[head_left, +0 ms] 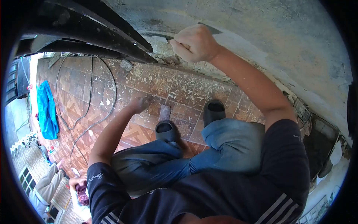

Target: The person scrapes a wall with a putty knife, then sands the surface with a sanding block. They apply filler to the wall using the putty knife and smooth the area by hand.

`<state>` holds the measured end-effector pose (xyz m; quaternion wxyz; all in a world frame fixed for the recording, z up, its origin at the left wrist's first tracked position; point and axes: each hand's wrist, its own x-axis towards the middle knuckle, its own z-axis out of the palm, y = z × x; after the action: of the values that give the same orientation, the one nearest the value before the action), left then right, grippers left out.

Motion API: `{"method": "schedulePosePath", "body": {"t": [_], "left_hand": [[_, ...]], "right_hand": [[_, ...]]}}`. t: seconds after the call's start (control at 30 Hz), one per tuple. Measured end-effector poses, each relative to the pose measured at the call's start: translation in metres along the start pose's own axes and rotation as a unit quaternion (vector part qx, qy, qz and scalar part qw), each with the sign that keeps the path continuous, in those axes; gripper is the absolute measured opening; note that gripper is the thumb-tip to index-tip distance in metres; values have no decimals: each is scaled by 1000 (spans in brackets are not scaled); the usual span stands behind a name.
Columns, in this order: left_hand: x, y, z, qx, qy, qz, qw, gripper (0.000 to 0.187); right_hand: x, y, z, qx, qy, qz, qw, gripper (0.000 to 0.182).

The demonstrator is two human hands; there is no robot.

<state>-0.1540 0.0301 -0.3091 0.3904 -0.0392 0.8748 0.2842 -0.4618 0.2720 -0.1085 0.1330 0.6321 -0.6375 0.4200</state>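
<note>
My right hand is closed in a fist beside the rough plastered wall. From behind its knuckles sticks out a flat grey blade, apparently a scraper, lying against the wall; the handle is hidden in the fist. My left hand hangs low over the tiled floor, with its fingers curled in and nothing visible in them. Near it on the floor lies a small greyish flat slab, just ahead of my left slipper.
Pale flakes cover the brown floor tiles along the wall. Dark beams slant across the upper left. A cable loops over the floor near a blue cloth. Other people are at lower left.
</note>
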Motion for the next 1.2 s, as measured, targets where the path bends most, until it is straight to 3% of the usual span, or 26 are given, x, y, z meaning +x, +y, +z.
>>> {"method": "schedulePosePath", "body": {"t": [0.1,0.2,0.23,0.33,0.37,0.5,0.7,0.8,0.83,0.93,1.07,1.13,1.2], "left_hand": [[5,-5,0,65,25,25,997,48],[-4,18,-17,7,-28,-31,999,49],[-4,19,-15,23,-29,-26,999,49],[10,6,-9,55,-13,-14,998,49],[15,-2,-3,50,-9,-12,999,49],[4,-4,4,33,-33,-1,999,47],[-4,14,-6,34,-13,-11,999,43],[4,2,2,41,-8,21,999,43],[5,-8,12,47,-8,28,998,43],[-6,4,3,55,10,-32,998,42],[-2,0,1,50,110,121,985,44],[14,21,-10,-72,-31,-24,997,56],[-13,84,-27,-207,142,-32,967,74]], "right_hand": [[6,-16,3,25,4,11,1000,30],[12,-14,0,-8,37,-11,999,31],[-1,13,4,19,19,38,999,31],[-15,6,4,-27,-61,48,997,32],[0,-22,0,32,13,37,999,36],[2,-6,0,0,-34,34,999,34],[0,-2,-1,19,-15,4,1000,36],[2,3,2,19,-19,47,999,35],[-3,1,3,-15,-74,84,994,33],[-10,-16,1,93,-46,184,977,32],[-21,-33,0,151,-96,350,920,36],[-21,-40,5,253,-86,438,858,38],[-21,-47,11,380,-63,499,777,34]]}}
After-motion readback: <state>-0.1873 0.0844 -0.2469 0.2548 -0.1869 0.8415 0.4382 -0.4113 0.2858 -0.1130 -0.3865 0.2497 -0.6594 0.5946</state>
